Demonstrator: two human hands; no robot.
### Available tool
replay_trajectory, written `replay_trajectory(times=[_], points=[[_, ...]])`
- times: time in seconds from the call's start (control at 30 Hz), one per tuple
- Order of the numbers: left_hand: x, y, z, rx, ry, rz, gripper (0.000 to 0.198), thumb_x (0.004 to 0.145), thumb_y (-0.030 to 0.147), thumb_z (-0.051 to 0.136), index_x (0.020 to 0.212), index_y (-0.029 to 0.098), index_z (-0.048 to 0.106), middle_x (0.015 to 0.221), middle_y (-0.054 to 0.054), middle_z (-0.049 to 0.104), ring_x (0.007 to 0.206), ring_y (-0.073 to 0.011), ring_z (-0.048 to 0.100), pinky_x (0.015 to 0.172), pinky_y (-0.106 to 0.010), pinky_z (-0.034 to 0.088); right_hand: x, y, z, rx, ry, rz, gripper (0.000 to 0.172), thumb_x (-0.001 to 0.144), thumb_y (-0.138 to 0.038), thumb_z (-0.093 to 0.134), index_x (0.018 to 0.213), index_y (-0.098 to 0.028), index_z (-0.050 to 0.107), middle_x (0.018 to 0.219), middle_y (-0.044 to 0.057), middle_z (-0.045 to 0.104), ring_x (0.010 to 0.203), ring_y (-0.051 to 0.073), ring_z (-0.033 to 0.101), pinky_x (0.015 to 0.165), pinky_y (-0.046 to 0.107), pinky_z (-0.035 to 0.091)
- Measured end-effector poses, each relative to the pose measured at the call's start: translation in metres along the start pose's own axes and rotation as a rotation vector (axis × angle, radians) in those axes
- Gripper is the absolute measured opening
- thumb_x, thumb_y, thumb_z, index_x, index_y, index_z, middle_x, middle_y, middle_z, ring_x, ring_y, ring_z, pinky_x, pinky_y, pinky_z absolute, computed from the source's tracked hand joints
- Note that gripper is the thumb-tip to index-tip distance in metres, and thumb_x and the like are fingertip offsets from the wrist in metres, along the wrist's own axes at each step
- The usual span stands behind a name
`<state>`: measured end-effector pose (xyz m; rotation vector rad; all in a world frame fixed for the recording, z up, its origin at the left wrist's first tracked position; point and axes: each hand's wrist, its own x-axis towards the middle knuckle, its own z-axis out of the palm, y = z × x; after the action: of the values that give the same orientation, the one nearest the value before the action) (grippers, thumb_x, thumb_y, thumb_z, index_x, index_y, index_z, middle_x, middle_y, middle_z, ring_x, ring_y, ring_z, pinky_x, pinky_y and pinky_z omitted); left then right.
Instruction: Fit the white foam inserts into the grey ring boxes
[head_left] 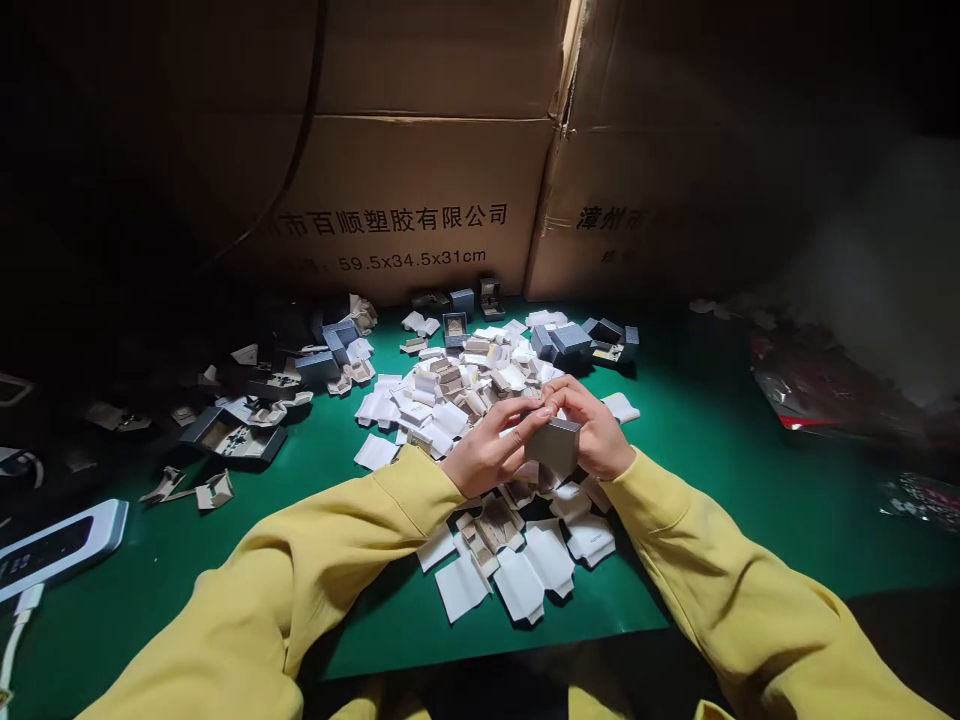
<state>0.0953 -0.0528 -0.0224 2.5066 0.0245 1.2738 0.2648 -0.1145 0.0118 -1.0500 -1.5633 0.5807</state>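
Both hands meet over the middle of the green table, around a small grey box [553,447]. My left hand [495,447] has its fingers bent against the box's top and left side. On the right side, my right hand [592,425] wraps round it, its fingertips touching those of the left. The far face of the box is hidden behind the fingers. Beneath and beyond the hands spreads a heap of folded white paper inserts [439,405], some with beige inner faces. Nearer to me lie more unfolded white inserts [532,570] on the table.
Small blue boxes [571,340] stand behind the heap, with an open box [455,330] among them. At left lies a larger open box [236,435] and a white device [64,545] with a cable. Large cardboard cartons [420,160] wall the back. Plastic bags [825,385] lie at right.
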Motion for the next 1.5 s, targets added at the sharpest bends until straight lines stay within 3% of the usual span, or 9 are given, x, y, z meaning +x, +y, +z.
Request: replay_trajectory(times=[0.23, 0.33, 0.53, 0.83, 0.97, 1.07, 1.23, 1.4, 1.5], points=[[0.004, 0.006, -0.005, 0.144, -0.029, -0.108, 0.072, 0.087, 0.02, 0.048, 0.146, 0.021, 0.008, 0.127, -0.02, 0.04, 0.118, -0.0281, 0.044, 0.091, -0.042, 0.048, 0.0, 0.01, -0.005, -0.216, 0.072, -0.04, 0.014, 0.081, -0.027, 0.052, 0.071, -0.021, 0.045, 0.089, 0.005, 0.056, 0.088, 0.019, 0.051, 0.084, 0.038, 0.042], [0.003, 0.006, -0.004, 0.204, -0.058, -0.159, 0.074, 0.087, 0.026, 0.049, 0.147, 0.02, 0.005, 0.126, -0.02, 0.041, 0.117, -0.0285, 0.045, 0.091, -0.042, 0.047, -0.001, 0.011, -0.005, -0.055, 0.044, 0.068, 0.014, 0.082, -0.035, 0.053, 0.085, -0.022, 0.048, 0.103, 0.007, 0.056, 0.094, 0.019, 0.054, 0.082, 0.035, 0.046], [0.007, -0.002, -0.003, 0.249, -0.095, -0.214, 0.073, 0.088, 0.029, 0.047, 0.146, 0.021, 0.005, 0.121, -0.016, 0.046, 0.111, -0.0256, 0.049, 0.091, -0.04, 0.047, 0.002, 0.011, -0.009, 0.201, -0.204, 0.231, 0.065, 0.067, -0.045, 0.07, 0.123, -0.022, 0.045, 0.123, 0.01, 0.054, 0.111, 0.023, 0.053, 0.092, 0.036, 0.046], [0.072, -0.024, 0.013, 0.226, -0.109, -0.119, 0.058, 0.091, 0.033, 0.039, 0.144, 0.019, 0.019, 0.115, -0.014, 0.046, 0.107, -0.0247, 0.049, 0.091, -0.039, 0.045, 0.018, 0.017, -0.052, 0.12, 0.175, 0.227, 0.051, 0.057, -0.039, 0.077, 0.101, -0.019, 0.061, 0.099, 0.006, 0.065, 0.088, 0.021, 0.062, 0.075, 0.032, 0.053], [0.107, -0.033, 0.045, 0.273, -0.148, -0.13, 0.054, 0.092, 0.033, 0.034, 0.141, 0.013, 0.024, 0.113, -0.016, 0.045, 0.105, -0.0243, 0.049, 0.091, -0.04, 0.044, 0.021, 0.022, -0.083, -0.171, 0.32, 0.344, 0.03, 0.066, -0.037, 0.065, 0.087, -0.015, 0.065, 0.076, 0.004, 0.065, 0.061, 0.017, 0.06, 0.057, 0.03, 0.051], [0.129, -0.041, 0.066, 0.359, -0.199, -0.212, 0.05, 0.092, 0.029, 0.032, 0.14, 0.014, 0.024, 0.113, -0.015, 0.043, 0.101, -0.022, 0.051, 0.089, -0.037, 0.043, 0.02, 0.032, -0.103, -0.591, 0.343, 0.421, 0.024, 0.075, -0.029, 0.05, 0.083, -0.014, 0.067, 0.078, 0.007, 0.065, 0.066, 0.018, 0.06, 0.064, 0.032, 0.049], [0.157, -0.063, 0.085, 0.555, -0.278, -0.374, 0.049, 0.092, 0.028, 0.034, 0.139, 0.015, 0.028, 0.116, -0.016, 0.044, 0.104, -0.0245, 0.049, 0.086, -0.037, 0.043, 0.013, 0.045, -0.097, -0.967, -0.021, 0.435, 0.025, 0.073, -0.015, 0.049, 0.085, -0.016, 0.071, 0.09, 0.014, 0.065, 0.087, 0.027, 0.057, 0.075, 0.039, 0.045], [0.168, -0.078, 0.107, 0.589, -0.359, -0.34, 0.059, 0.088, 0.029, 0.045, 0.142, 0.02, 0.022, 0.126, -0.015, 0.043, 0.107, -0.0253, 0.046, 0.084, -0.037, 0.043, 0.01, 0.045, -0.073, -1.082, -0.307, 0.33, 0.044, 0.071, -0.022, 0.056, 0.115, -0.023, 0.061, 0.114, 0.013, 0.059, 0.103, 0.034, 0.046, 0.079, 0.044, 0.044], [0.17, -0.081, 0.118, 0.567, -0.504, -0.297, 0.05, 0.087, 0.029, 0.047, 0.135, 0.023, 0.035, 0.13, -0.015, 0.043, 0.112, -0.0269, 0.045, 0.09, -0.045, 0.039, 0.011, 0.042, -0.072, -1.118, -0.432, 0.308, 0.049, 0.073, -0.03, 0.057, 0.122, -0.023, 0.055, 0.121, 0.013, 0.056, 0.106, 0.035, 0.044, 0.079, 0.045, 0.044]])
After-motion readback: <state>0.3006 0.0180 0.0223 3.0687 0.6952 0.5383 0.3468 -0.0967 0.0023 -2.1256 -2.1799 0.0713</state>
